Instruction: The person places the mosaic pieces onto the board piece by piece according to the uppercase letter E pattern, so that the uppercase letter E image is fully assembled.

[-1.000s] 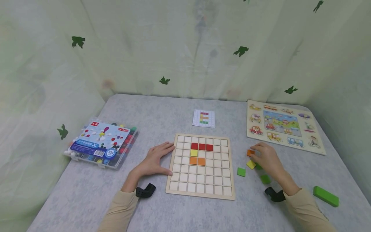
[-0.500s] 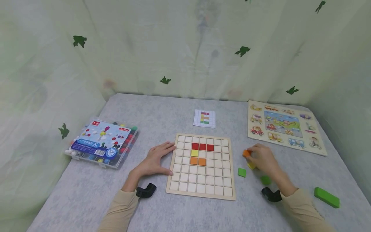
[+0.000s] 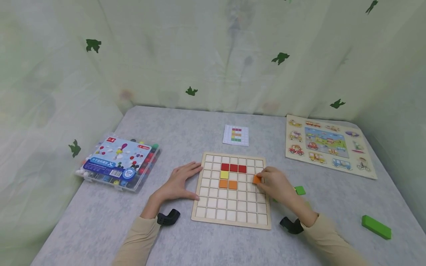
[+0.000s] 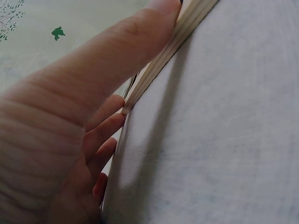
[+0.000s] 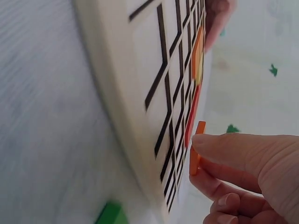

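Right hand pinches an orange tile between thumb and index finger, narrow grip; the tile is over the right part of the wooden grid board, inboard of its right edge. Contact with the board can't be told. Left hand spread wide, thumb and fingertips against the board's left edge, holding nothing.

On the board: row of three red tiles toward the far edge, one yellow tile under the leftmost red, two orange tiles side by side below that. Pattern card lies on the table beyond the board's far edge; its small squares are hard to read exactly.

Best target, judging by card and layout: the bare square just right of the second orange, in line with the rightmost red. Lower the tile flat, square its sides to the dividers, then let go and press lightly. A tilted tile could catch on a divider; a careless fingertip could nudge the neighbouring orange. Left hand should keep bracing the board. Loose green tile sits off the board's right edge.
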Motion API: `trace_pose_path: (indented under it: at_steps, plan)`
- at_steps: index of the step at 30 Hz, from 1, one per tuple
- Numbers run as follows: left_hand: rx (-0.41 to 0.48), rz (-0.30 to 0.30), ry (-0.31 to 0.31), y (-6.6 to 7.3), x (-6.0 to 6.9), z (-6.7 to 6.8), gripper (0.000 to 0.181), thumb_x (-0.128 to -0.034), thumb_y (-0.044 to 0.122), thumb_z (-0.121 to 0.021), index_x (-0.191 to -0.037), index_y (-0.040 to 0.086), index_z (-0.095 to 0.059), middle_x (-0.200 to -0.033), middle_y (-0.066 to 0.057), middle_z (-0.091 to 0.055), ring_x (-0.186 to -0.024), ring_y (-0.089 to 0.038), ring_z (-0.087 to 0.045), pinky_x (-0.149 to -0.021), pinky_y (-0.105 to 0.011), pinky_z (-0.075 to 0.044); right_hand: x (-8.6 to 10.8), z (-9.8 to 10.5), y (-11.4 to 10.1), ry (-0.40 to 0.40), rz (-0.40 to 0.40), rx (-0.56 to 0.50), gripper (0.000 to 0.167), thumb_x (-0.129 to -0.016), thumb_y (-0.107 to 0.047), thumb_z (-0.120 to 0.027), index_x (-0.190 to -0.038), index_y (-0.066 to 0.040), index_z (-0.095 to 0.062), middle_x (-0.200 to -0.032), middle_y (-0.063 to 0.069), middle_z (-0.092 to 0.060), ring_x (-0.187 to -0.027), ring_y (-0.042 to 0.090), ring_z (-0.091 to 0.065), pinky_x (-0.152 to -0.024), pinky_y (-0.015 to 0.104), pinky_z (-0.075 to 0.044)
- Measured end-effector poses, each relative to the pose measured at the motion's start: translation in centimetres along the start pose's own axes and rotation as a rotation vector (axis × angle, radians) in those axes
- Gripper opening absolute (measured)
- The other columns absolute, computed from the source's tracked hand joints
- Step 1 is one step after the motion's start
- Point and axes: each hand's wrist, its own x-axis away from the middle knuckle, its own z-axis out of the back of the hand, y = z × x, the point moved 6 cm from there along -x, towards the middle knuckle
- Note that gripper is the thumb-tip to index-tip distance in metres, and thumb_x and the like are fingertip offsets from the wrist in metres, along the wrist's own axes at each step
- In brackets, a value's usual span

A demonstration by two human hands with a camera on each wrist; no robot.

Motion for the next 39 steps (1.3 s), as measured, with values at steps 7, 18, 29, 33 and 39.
trace_pose_path:
  at_steps: [7, 18, 29, 33, 39]
  plan:
    - [0.001, -0.008, 0.0, 0.1, 0.0, 0.1, 0.099, -0.0626, 0.044, -0.084, -0.144, 0.01, -0.039, -0.152, -0.009, -0.035, -0.144, -0.03, -0.023, -0.107, -0.055, -0.018, -0.8, -1.7, -1.9, -0.097, 0.033, -0.029, 0.025, -0.079, -0.015, -0.074, -0.102, -0.004, -0.073, -0.092, 0.003, -0.065, -0.077, 0.01, -0.051, -0.065, 0.021, -0.045]
    - [-0.006, -0.006, 0.001, 0.2, 0.0, 0.2, 0.099, -0.0626, 0.043, -0.084, -0.144, 0.01, -0.039, -0.151, -0.01, -0.036, -0.144, -0.031, -0.024, -0.107, -0.055, -0.018, -1.1, -2.2, -3.3, -0.076, 0.136, -0.038, 0.02, -0.079, -0.013, -0.074, -0.097, -0.004, -0.074, -0.09, 0.003, -0.066, -0.079, 0.01, -0.055, -0.066, 0.021, -0.048]
    - [-0.007, -0.003, 0.005, 0.1, 0.0, 0.2, 0.099, -0.0621, 0.044, -0.084, -0.144, 0.01, -0.039, -0.151, -0.01, -0.036, -0.144, -0.031, -0.024, -0.107, -0.055, -0.018, -1.4, -2.5, -3.7, -0.085, 0.185, 0.007, 0.019, -0.078, -0.011, -0.074, -0.096, -0.005, -0.074, -0.091, 0.003, -0.067, -0.082, 0.012, -0.057, -0.072, 0.025, -0.051]
    - [-0.003, -0.007, 0.0, 0.1, 0.0, 0.2, 0.098, -0.0624, 0.043, -0.084, -0.144, 0.01, -0.039, -0.151, -0.01, -0.036, -0.144, -0.031, -0.024, -0.107, -0.054, -0.018, -1.4, -2.5, -3.9, -0.073, 0.22, -0.01, 0.019, -0.078, -0.011, -0.075, -0.095, -0.003, -0.074, -0.091, 0.005, -0.067, -0.084, 0.014, -0.059, -0.072, 0.026, -0.052]
    - [-0.012, -0.008, -0.007, 0.0, 0.0, 0.1, 0.098, -0.063, 0.044, -0.083, -0.144, 0.011, -0.038, -0.152, -0.009, -0.035, -0.144, -0.03, -0.024, -0.107, -0.053, -0.018, -0.9, -1.6, -2.8, -0.026, 0.158, -0.055, 0.022, -0.078, -0.009, -0.073, -0.1, -0.003, -0.073, -0.094, 0.006, -0.068, -0.085, 0.015, -0.06, -0.071, 0.027, -0.051]
